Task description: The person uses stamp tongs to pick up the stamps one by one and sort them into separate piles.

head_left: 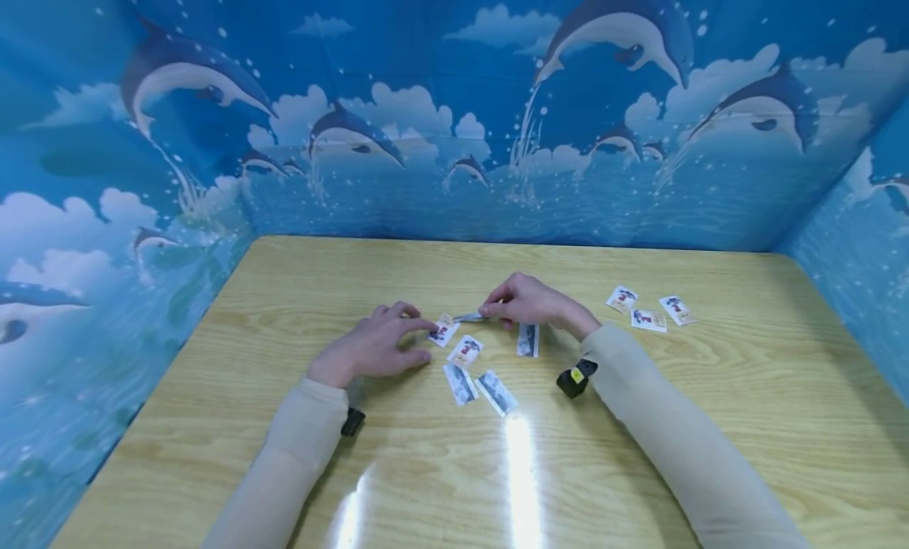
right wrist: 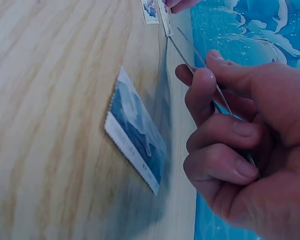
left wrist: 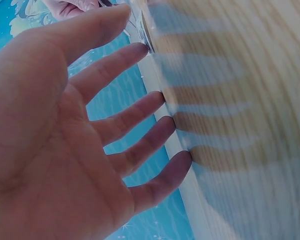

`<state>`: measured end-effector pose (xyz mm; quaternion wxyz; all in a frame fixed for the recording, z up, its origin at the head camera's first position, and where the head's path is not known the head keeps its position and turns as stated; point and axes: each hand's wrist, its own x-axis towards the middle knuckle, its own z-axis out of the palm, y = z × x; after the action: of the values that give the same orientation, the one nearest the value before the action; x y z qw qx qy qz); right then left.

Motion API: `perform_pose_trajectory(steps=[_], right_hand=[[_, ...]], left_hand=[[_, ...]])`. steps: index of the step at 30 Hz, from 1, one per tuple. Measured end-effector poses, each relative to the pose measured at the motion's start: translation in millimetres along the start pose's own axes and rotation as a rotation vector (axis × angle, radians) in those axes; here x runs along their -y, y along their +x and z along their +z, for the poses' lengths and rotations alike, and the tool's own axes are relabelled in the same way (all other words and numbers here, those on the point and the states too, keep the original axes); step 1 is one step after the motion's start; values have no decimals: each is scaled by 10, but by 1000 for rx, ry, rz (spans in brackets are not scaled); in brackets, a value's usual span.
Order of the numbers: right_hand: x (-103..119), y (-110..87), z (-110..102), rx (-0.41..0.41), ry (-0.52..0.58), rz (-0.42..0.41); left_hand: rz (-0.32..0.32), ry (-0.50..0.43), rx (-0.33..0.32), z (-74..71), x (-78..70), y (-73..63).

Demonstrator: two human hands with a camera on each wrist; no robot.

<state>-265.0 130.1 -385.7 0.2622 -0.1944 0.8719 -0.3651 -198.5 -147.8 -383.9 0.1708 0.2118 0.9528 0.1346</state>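
My right hand [head_left: 529, 300] pinches a pair of metal tweezers [right wrist: 221, 95], whose tips are apart and point toward the left hand. They reach the far edge of a small postage stamp [head_left: 442, 334] with a colored figure. My left hand [head_left: 379, 341] touches that stamp's left side with its index fingertip, the other fingers spread and their tips on the table. A second figure stamp [head_left: 465, 350] lies just nearer. Below the right hand is a blue-grey stamp [right wrist: 135, 127] with perforated edges. Two more blue-grey stamps, one left [head_left: 460, 385] and one right [head_left: 497, 392], lie closer to me.
Three figure stamps [head_left: 649, 320] lie in a loose group to the right, beyond the right forearm. The wooden table [head_left: 284, 296] meets a dolphin-printed backdrop [head_left: 426, 162] behind and at both sides. Light glares off the table's near part.
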Motion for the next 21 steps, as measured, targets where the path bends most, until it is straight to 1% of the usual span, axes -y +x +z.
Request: perform_pose_trajectory(steps=[6,15,21], right_hand=[[12,-4,20,-17,-15,-5],[27,-3,52,-55,-10,7],[17,-8,84,-87,-1,-1]], left_hand=[[-7,6,0,2,-3,4],[-19,21,7,-1,-27,8],[-30,25,11,1,-32,10]])
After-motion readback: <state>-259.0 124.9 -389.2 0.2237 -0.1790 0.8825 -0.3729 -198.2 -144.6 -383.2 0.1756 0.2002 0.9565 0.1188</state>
